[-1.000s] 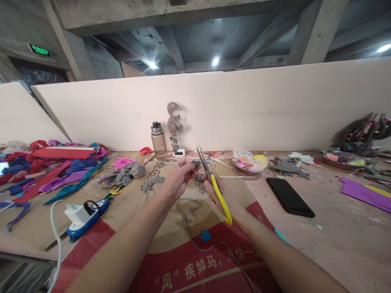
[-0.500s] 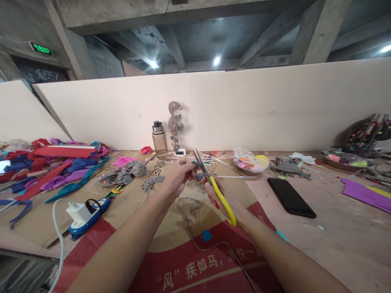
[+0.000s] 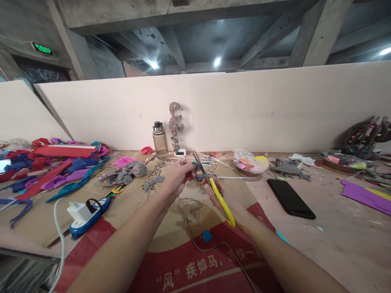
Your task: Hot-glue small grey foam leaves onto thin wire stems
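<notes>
My left hand [image 3: 181,175] is closed in a pinch on a small dark teal piece [image 3: 197,165], mostly covered by the fingertips. Yellow-handled scissors [image 3: 221,200] are in my right hand [image 3: 214,190], blades pointing up and away. Those blades lie against the teal piece beside my left fingertips and look nearly closed. Below the hands, a loose grey cord [image 3: 190,232] curls over the printed cardboard [image 3: 183,254]. Near the cord lies a small blue scrap [image 3: 207,235]. A grey cut piece [image 3: 153,182] rests left of my left hand.
A drink bottle [image 3: 160,140] and a small white digital clock [image 3: 180,153] stand by the back panel. At right lie a black phone [image 3: 291,198] and a plate of scraps [image 3: 259,163]. Coloured fabric strips [image 3: 65,162] and a blue power strip [image 3: 90,219] are at left.
The scissor blades have come closer together at the teal piece. Both hands stay in nearly the same place.
</notes>
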The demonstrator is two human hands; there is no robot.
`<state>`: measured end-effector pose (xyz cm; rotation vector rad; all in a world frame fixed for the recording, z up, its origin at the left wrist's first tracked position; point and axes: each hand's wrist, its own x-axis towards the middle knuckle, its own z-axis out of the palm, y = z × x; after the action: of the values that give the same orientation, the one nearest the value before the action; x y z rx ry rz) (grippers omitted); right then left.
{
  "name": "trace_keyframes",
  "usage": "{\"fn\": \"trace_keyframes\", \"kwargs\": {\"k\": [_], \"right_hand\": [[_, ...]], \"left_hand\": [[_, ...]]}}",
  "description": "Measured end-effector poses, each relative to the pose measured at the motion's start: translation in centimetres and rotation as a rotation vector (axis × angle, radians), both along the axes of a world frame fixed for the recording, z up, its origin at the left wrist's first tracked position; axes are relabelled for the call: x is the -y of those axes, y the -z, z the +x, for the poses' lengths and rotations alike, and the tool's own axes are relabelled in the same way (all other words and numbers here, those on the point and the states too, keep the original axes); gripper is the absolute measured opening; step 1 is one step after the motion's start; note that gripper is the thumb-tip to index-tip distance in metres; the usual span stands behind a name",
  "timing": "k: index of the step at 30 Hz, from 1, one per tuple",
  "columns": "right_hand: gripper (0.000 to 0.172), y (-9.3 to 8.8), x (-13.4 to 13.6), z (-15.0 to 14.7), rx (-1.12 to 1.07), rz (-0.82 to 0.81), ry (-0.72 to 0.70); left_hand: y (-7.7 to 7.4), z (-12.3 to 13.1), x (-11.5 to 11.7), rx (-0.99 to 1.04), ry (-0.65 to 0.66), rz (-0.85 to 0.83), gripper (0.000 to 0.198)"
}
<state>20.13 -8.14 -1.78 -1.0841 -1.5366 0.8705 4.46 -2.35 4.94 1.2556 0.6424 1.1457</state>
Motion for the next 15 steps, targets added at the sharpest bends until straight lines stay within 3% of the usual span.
{"fn": "trace_keyframes", "kwargs": {"k": [15], "right_hand": [[0.042, -0.08, -0.16, 0.29, 0.007, -0.037, -0.026]], "left_hand": [[-0.22, -0.4, -0.04, 0.042, -0.021, 0.015, 0.024]]}}
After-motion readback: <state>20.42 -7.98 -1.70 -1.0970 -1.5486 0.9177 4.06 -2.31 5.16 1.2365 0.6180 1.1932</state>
